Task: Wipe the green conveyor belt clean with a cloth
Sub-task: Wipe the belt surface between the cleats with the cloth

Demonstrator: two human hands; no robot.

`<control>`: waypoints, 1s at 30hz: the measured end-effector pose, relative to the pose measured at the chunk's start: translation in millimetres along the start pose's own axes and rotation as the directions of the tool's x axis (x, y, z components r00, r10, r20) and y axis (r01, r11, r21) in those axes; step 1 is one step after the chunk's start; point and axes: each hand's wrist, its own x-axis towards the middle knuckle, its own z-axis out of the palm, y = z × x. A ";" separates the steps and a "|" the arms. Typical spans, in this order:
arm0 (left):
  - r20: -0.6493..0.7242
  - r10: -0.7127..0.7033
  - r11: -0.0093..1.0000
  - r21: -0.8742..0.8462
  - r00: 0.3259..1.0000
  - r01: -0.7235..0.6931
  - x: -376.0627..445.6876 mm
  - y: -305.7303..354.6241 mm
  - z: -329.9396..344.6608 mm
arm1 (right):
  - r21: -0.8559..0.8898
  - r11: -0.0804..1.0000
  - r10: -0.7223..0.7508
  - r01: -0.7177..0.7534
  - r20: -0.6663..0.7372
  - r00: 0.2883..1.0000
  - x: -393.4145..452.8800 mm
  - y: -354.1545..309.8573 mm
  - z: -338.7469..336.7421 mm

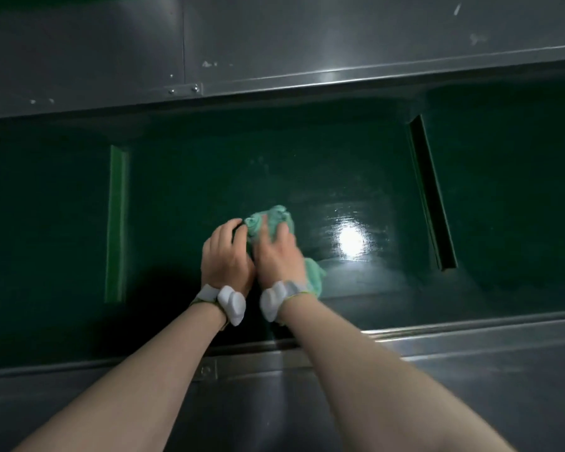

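Note:
The dark green conveyor belt (190,190) runs left to right across the middle of the head view. A crumpled light green cloth (276,218) lies on the belt near its centre. My right hand (279,254) presses flat on top of the cloth, and part of the cloth sticks out beyond the fingers and beside the wrist. My left hand (227,252) rests right beside it, fingers curled over the cloth's left edge. Both wrists carry white bands. A bright light reflection shines on the wet-looking belt just right of the cloth.
Grey metal side rails border the belt, one at the far side (307,79) and one at the near side (437,340). A light green cross cleat (116,223) stands up left of my hands and a darker cleat (433,197) on the right.

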 end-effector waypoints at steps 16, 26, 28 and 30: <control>0.052 0.024 0.999 0.034 0.998 -0.026 -28.9 -19.1 3.2 | -0.073 0.910 0.365 -0.407 -0.320 0.874 -19.1 182.5 -72.0; 0.007 0.031 0.999 -0.044 1.000 -0.031 -27.0 -74.8 -25.2 | -0.060 0.965 0.236 -0.254 -0.212 0.948 -32.2 49.6 -1.5; -0.016 0.006 0.999 -0.038 1.000 -0.007 -32.6 -92.1 -27.7 | -0.034 0.993 0.106 -0.110 -0.099 0.989 -46.6 -9.5 29.3; -0.044 -0.061 0.997 -0.048 0.997 0.059 -37.8 -105.6 -33.3 | -0.030 0.997 -0.068 0.068 -0.029 0.997 -65.0 -62.0 55.8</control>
